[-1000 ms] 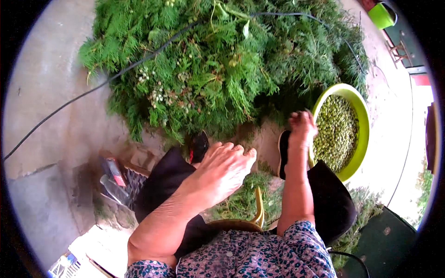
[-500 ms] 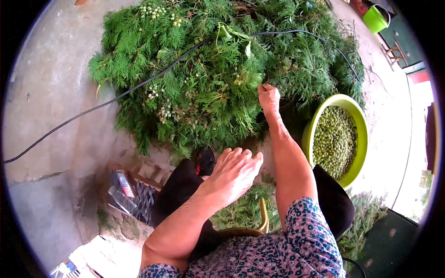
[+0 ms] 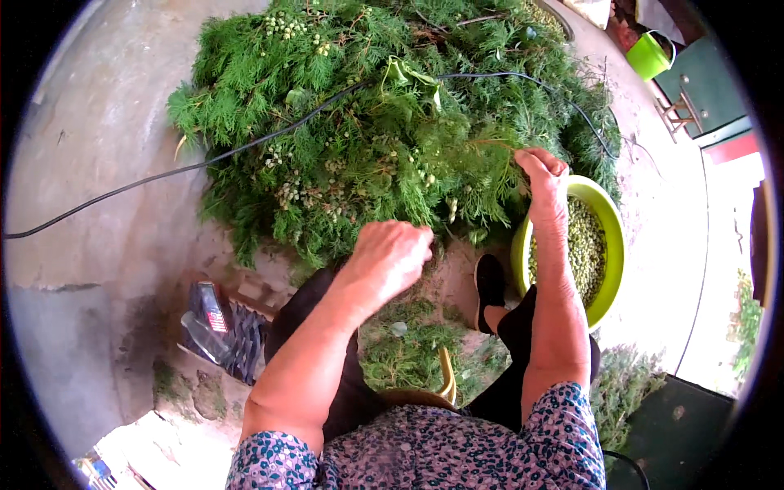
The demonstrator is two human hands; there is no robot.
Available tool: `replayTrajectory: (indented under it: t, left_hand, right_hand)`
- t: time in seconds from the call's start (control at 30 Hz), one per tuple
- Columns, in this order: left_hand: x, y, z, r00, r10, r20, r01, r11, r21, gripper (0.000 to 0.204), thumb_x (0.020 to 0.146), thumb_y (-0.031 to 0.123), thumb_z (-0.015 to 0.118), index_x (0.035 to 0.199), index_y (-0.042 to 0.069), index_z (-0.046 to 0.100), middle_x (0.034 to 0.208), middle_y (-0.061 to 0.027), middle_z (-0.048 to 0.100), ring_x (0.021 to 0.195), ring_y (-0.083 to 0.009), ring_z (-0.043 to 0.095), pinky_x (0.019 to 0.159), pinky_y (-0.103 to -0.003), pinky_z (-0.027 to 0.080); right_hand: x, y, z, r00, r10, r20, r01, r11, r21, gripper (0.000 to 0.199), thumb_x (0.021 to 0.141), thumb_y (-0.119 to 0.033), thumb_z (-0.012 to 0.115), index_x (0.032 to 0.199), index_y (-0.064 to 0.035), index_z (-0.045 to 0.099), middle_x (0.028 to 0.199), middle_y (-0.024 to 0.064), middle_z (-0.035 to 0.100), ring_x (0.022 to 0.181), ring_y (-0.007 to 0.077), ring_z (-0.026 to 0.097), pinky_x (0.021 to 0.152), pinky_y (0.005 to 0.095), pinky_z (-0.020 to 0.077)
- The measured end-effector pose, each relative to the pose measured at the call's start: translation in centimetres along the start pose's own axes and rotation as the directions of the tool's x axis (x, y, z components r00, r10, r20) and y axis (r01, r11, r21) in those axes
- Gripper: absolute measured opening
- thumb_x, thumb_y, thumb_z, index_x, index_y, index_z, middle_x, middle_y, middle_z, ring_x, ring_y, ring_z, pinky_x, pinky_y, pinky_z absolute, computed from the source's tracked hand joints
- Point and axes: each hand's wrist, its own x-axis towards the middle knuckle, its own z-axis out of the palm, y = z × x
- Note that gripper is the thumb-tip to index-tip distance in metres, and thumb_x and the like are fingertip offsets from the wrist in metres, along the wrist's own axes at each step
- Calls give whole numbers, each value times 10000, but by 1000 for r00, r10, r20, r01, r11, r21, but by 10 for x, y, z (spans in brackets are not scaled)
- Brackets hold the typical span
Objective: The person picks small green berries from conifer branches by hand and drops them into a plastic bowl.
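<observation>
A big pile of green, feathery evergreen branches (image 3: 384, 122) with small pale green cones lies on the concrete in front of me. My right hand (image 3: 541, 167) reaches into its right side and closes on a branch. My left hand (image 3: 392, 257) hangs over the pile's near edge with the fingers curled down; whether it holds anything is hidden. A lime green bowl (image 3: 608, 261) full of small green cones sits just right of my right forearm.
A black cable (image 3: 147, 180) crosses the concrete and runs over the pile. A crumpled dark wrapper and clear bottle (image 3: 216, 331) lie at lower left. Stripped green twigs (image 3: 408, 351) lie between my legs. A small green bucket (image 3: 649, 53) stands far right.
My right hand left the bowl of cones and reached up into the pile, where it now grips a branch. My left hand moved forward to the pile's near edge.
</observation>
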Motion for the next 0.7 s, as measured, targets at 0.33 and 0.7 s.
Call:
replayTrajectory:
  t: [0.33, 0.7]
  left_hand:
    - [8, 8, -22, 768, -99, -633, -222, 886, -408, 241, 753, 21, 599, 993, 38, 611, 964, -121, 631, 842, -239, 620, 746, -284, 488]
    - [24, 42, -9, 864, 229, -448, -464, 707, -534, 360, 799, -13, 531, 1099, 176, 588, 1235, -64, 498, 1167, -197, 448, 1031, -342, 299]
  right_hand:
    - [-43, -115, -57, 983, -155, 102, 169, 976, -141, 170, 702, -157, 604, 741, 7, 628, 620, 3, 550, 566, 74, 461, 529, 226, 362]
    - [-41, -47, -63, 983, -159, 93, 29, 632, 774, 292, 730, -211, 612, 953, -27, 564, 898, 70, 570, 751, 144, 553, 598, 270, 464]
